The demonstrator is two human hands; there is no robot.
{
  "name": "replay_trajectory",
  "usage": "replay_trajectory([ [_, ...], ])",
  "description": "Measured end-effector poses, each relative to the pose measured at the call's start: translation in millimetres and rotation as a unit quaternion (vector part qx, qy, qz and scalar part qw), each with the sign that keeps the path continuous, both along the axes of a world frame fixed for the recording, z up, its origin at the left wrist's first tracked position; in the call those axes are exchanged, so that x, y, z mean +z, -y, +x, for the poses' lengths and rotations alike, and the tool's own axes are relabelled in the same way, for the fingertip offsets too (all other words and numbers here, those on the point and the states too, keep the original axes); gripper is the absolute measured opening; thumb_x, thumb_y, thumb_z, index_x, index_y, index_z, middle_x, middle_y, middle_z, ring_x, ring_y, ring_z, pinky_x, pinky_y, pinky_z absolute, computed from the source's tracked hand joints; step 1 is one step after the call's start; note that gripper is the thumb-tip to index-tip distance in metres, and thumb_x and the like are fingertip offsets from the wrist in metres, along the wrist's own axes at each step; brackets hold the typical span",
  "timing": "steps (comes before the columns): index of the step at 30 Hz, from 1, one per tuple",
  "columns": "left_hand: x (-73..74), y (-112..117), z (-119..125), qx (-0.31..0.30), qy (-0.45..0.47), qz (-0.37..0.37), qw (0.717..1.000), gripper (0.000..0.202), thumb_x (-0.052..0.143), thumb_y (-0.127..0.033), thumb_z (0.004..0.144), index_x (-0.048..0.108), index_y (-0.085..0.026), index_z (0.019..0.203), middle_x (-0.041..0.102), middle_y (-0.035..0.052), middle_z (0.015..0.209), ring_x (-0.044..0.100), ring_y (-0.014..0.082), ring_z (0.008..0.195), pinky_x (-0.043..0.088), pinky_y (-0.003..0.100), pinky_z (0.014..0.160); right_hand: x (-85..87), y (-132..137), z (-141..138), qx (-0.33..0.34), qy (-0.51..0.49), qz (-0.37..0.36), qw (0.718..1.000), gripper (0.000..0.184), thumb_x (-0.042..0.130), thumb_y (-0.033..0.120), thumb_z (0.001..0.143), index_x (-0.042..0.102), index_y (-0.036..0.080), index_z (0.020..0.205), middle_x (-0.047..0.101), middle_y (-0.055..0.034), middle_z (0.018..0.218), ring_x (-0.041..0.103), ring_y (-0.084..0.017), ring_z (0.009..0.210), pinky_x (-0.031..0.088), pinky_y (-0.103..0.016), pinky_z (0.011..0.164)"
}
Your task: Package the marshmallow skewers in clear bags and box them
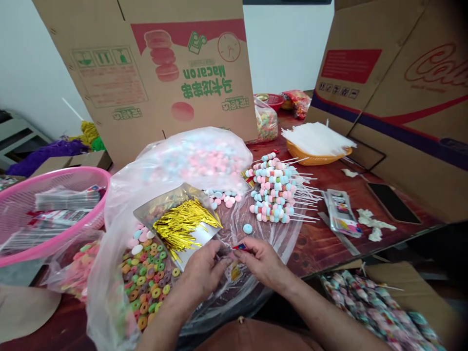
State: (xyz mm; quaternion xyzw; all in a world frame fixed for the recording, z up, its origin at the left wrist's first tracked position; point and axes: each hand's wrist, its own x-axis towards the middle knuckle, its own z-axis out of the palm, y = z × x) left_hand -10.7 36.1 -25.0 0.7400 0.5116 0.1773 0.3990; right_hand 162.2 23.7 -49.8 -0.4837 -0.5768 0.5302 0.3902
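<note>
The red-brown table (310, 246) bears an orange basket (315, 158) and phone (395, 202).

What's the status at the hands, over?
Right hand pinching printed wrapper. Left hand close beside it. Loose blue candy just ahead; gold twist ties near left hand.

Glossy, lacquered-looking table (309, 246); matt cardboard macaron box (161, 109); thin, translucent, crinkled plastic bag (146, 163); shiny, metallic-looking gold strips (183, 222); smooth plastic basket (104, 191); matt, chalky-looking skewered candies (268, 186); smooth-faced phone (395, 203)
</note>
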Motion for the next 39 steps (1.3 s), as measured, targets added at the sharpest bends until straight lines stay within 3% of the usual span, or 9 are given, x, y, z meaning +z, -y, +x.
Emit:
replay_trajectory([
  [3,-6.9,5.3,8.1,0.078,0.023,0.009,0.997,0.025,0.06,-0.028,0.071,0.058,-0.019,0.094,0.066,0.0044,0.088,0.059,0.0195,0.081,0.045,0.028,0.071,-6.6,3.6,1.2,-0.051,0.036,0.029,0.998,0.029,0.05,0.039,0.083,0.055,0.016,0.066,0.045,0.0034,0.059,0.039,-0.01,0.058,0.031,-0.023,0.055],
  [7,-21.0,11.6,13.5,0.109,0.105,-0.065,0.986,0.018,0.06,-0.034,0.073,0.058,-0.017,0.079,0.061,-0.0011,0.067,0.055,0.0143,0.061,0.043,0.023,0.056,-16.5,5.0,11.1,-0.048,0.063,0.047,0.996,0.038,0.044,0.043,0.085,0.048,0.017,0.058,0.039,0.004,0.056,0.035,-0.01,0.056,0.029,-0.022,0.053],
  [15,-26.2,4.7,15.1,-0.028,0.048,0.019,0.998,0.033,0.042,-0.037,0.087,0.062,-0.015,0.074,0.059,0.0021,0.064,0.053,0.0144,0.061,0.041,0.024,0.057,-15.5,-0.9,26.1,-0.005,0.136,0.074,0.988,0.038,0.043,0.047,0.087,0.054,0.016,0.067,0.046,0.0044,0.058,0.041,-0.008,0.054,0.034,-0.018,0.049],
  [18,-27.9,3.4,12.1,-0.032,0.013,0.088,0.996,0.036,0.036,-0.035,0.09,0.061,-0.015,0.073,0.058,0.0028,0.064,0.054,0.0152,0.061,0.042,0.025,0.058,-11.7,-9.5,44.1,-0.106,0.275,0.121,0.948,0.049,0.029,0.042,0.093,0.048,0.017,0.057,0.044,0.0021,0.054,0.042,-0.01,0.052,0.033,-0.02,0.049],
  [21,-26.6,1.0,0.0,-0.007,0.013,0.108,0.994,0.034,0.035,-0.033,0.092,0.062,-0.016,0.082,0.062,0.0033,0.071,0.058,0.0152,0.068,0.045,0.025,0.064,-6.0,-24.6,81.1,-0.174,0.357,0.143,0.907,0.033,0.037,0.029,0.091,0.056,0.015,0.069,0.057,-0.0074,0.075,0.049,-0.018,0.071,0.036,-0.028,0.061],
  [25,-22.1,-1.2,-22.4,-0.012,0.045,0.16,0.986,0.028,0.037,-0.027,0.092,0.063,-0.019,0.098,0.068,0.0041,0.093,0.062,0.0158,0.088,0.046,0.025,0.079,-8.3,-34.0,121.3,-0.125,0.56,0.211,0.791,0.016,0.047,0.008,0.079,0.061,0.015,0.075,0.061,-0.0128,0.088,0.051,-0.026,0.088,0.037,-0.036,0.072],
  [30,-15.7,3.6,-40.3,-0.025,0.031,0.218,0.975,0.025,0.041,-0.022,0.091,0.063,-0.021,0.102,0.069,0.0026,0.095,0.062,0.0142,0.09,0.046,0.024,0.081,0.8,-11.0,134.7,-0.094,0.487,0.352,0.794,0.02,0.04,0.012,0.085,0.058,0.017,0.093,0.061,-0.0085,0.086,0.057,-0.019,0.081,0.045,-0.031,0.07],
  [34,-8.5,5.6,-44.3,-0.039,0.017,0.271,0.962,0.024,0.042,-0.024,0.091,0.063,-0.018,0.102,0.069,0.0038,0.092,0.062,0.0144,0.088,0.047,0.024,0.079,27.9,8.4,129.2,-0.05,0.453,0.488,0.744,0.024,0.042,0.01,0.084,0.054,0.018,0.104,0.061,-0.0097,0.092,0.057,-0.021,0.087,0.047,-0.033,0.072],
  [39,3.6,3.8,-40.6,-0.078,-0.022,0.272,0.959,0.026,0.04,-0.026,0.092,0.063,-0.019,0.101,0.071,0.0036,0.09,0.063,0.015,0.083,0.048,0.026,0.075,43.3,13.5,113.5,0.02,0.46,0.511,0.726,0.027,0.041,0.003,0.081,0.056,0.016,0.099,0.063,-0.0091,0.086,0.056,-0.019,0.076,0.045,-0.033,0.067],
])
